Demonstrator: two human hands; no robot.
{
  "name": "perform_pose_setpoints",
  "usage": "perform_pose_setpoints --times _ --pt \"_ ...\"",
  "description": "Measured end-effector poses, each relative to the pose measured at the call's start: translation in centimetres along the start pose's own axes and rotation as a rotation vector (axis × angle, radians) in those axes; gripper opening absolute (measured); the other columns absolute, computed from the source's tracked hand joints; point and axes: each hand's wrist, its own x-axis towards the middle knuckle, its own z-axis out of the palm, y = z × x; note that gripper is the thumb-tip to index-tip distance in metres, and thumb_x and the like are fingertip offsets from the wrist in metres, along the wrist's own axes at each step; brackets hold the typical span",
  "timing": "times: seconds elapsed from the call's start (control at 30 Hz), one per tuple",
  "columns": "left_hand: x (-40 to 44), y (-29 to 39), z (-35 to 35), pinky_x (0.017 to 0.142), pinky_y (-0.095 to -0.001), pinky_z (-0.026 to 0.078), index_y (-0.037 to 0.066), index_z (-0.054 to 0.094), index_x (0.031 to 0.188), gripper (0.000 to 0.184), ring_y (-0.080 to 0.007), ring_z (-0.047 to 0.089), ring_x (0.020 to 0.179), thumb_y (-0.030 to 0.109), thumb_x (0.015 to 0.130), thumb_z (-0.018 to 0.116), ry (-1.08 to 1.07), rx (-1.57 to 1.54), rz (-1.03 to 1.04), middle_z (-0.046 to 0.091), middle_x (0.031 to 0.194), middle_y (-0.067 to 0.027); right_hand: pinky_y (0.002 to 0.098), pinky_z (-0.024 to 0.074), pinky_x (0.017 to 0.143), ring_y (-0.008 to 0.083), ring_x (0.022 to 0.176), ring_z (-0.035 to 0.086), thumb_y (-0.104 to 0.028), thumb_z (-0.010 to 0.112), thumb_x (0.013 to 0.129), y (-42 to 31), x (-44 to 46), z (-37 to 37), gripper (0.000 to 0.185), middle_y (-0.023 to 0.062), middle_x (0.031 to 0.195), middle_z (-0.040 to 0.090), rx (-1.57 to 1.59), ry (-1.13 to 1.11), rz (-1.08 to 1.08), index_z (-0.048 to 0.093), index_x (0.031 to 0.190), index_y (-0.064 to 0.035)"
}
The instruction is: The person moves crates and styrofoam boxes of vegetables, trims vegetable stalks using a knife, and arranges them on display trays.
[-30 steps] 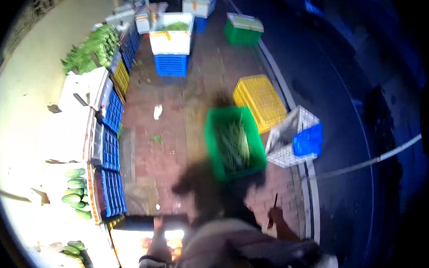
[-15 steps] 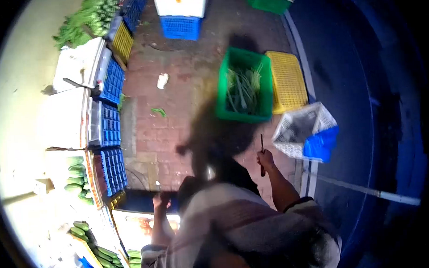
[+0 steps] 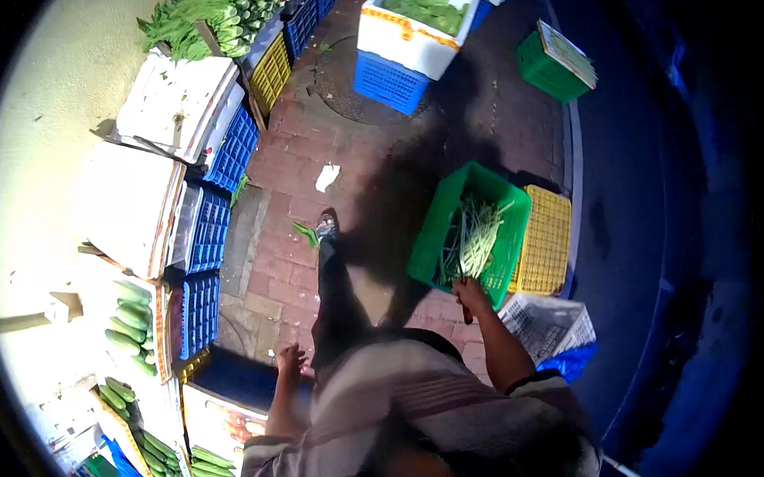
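My right hand (image 3: 472,298) is closed around the dark handle of a knife (image 3: 463,261), in front of a green crate (image 3: 426,252). Its thin blade points away from me, over the crate's near part. Long green stalks (image 3: 480,235) lie inside that crate. Lower left, my left hand (image 3: 291,357) holds nothing, its fingers loosely curled and apart, near a white box of produce (image 3: 205,413).
Left, blue crates (image 3: 201,315) carry white boxes, cucumbers (image 3: 128,325) and leafy greens (image 3: 223,21). A yellow crate (image 3: 544,241) and a white crate (image 3: 547,325) stand right. Ahead, a blue crate (image 3: 389,80) bears a white box (image 3: 409,37). White litter (image 3: 327,177) lies on the bricks.
The view has turned and moved forward. My right hand, with the knife, has come up to the green crate's near edge. A foot now shows ahead on the bricks.
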Motion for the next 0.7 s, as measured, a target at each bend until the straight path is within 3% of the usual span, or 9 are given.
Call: perform_pose_setpoints --times 0.03,0.17,0.23,0.33,0.4,0.57,0.63,0.67,0.7 --pt "3.1 2.0 0.5 0.047 -0.0372 0.049 0.004 0.060 0.112 0.036 -0.0240 0.065 0.065 0.035 0.092 0.065 -0.032 0.045 -0.002 0.068 0.091 -0.0150 0.0325 0.0441 0.043 0.0158 0.046 0.052 -0.017 0.063 0.091 -7.1 -3.4 -0.5 0.012 0.0053 0.064 0.057 0.114 -0.030 0.162 0.059 0.087 -0.0059" --pt "17.5 9.4 3.4 0.039 -0.0369 0.040 0.003 0.063 0.091 0.039 -0.0212 0.054 0.049 0.042 0.092 0.060 -0.130 0.015 -0.063 0.064 0.076 -0.0120 0.0319 0.0449 0.043 0.0162 0.045 0.052 -0.018 0.062 0.092 -4.2 -2.4 -2.0 0.012 0.0067 0.066 0.058 0.530 -0.034 0.338 0.058 0.091 -0.0067" --pt "11.3 22.3 10.7 0.048 -0.0355 0.043 0.002 0.064 0.078 0.037 -0.0158 0.056 0.062 0.036 0.091 0.060 -0.028 0.278 0.303 0.062 0.069 -0.0073 0.0311 0.0449 0.043 0.0162 0.045 0.052 -0.020 0.062 0.093 -5.0 -0.7 -2.4 0.014 0.0069 0.066 0.058 0.398 0.031 0.382 0.057 0.094 -0.0070" --pt "17.7 30.7 16.1 0.065 -0.0347 0.048 -0.005 0.068 0.094 0.038 -0.0167 0.062 0.074 0.032 0.088 0.065 -0.077 0.295 0.492 0.067 0.084 -0.0106 0.0289 0.0434 0.042 0.0144 0.046 0.051 -0.020 0.061 0.096 -8.9 1.0 -3.8 0.014 0.0047 0.065 0.056 0.497 0.006 0.520 0.056 0.098 -0.0077" --pt "17.9 36.0 20.1 0.051 -0.0310 0.048 0.004 0.067 0.110 0.037 -0.0160 0.064 0.064 0.036 0.091 0.064 -0.078 0.311 0.439 0.068 0.083 -0.0079 0.0283 0.0430 0.043 0.0133 0.048 0.051 -0.020 0.061 0.096 -14.4 2.4 -3.1 0.014 0.0037 0.066 0.056 0.558 0.093 0.447 0.055 0.097 -0.0070" --pt "29.3 38.4 27.0 0.056 -0.0389 0.052 0.001 0.066 0.108 0.035 -0.0228 0.066 0.067 0.032 0.091 0.063 -0.127 0.593 0.472 0.068 0.083 -0.0129 0.0288 0.0462 0.046 0.0137 0.051 0.055 -0.023 0.063 0.096 -20.4 10.9 -3.9 0.019 0.0041 0.068 0.058 0.200 0.051 0.411 0.058 0.101 -0.0054" --pt "33.6 38.9 29.6 0.069 -0.0446 0.055 0.002 0.070 0.094 0.035 -0.0296 0.069 0.076 0.036 0.086 0.066 -0.014 1.102 0.930 0.069 0.091 -0.0189 0.0288 0.0468 0.046 0.0148 0.050 0.055 -0.025 0.063 0.097 -10.4 17.0 -6.9 0.022 0.0051 0.068 0.060 0.721 -0.076 0.431 0.060 0.106 -0.0054" --pt "35.6 38.4 31.2 0.076 -0.0474 0.056 0.003 0.073 0.086 0.035 -0.0330 0.070 0.081 0.038 0.084 0.068 0.044 1.352 1.158 0.069 0.095 -0.0219 0.0289 0.0474 0.046 0.0148 0.049 0.055 -0.023 0.067 0.094 -10.7 19.1 -6.9 0.022 0.0048 0.067 0.059 0.497 0.002 0.487 0.059 0.106 -0.0065" --pt "38.5 38.5 32.8 0.085 -0.0478 0.055 0.007 0.075 0.095 0.038 -0.0347 0.069 0.096 0.042 0.084 0.068 0.011 1.253 0.861 0.071 0.100 -0.0225 0.0289 0.0480 0.046 0.0148 0.049 0.055 -0.021 0.070 0.091 -16.4 20.5 -5.4 0.023 0.0046 0.066 0.059 0.275 0.066 0.513 0.059 0.106 -0.0076"
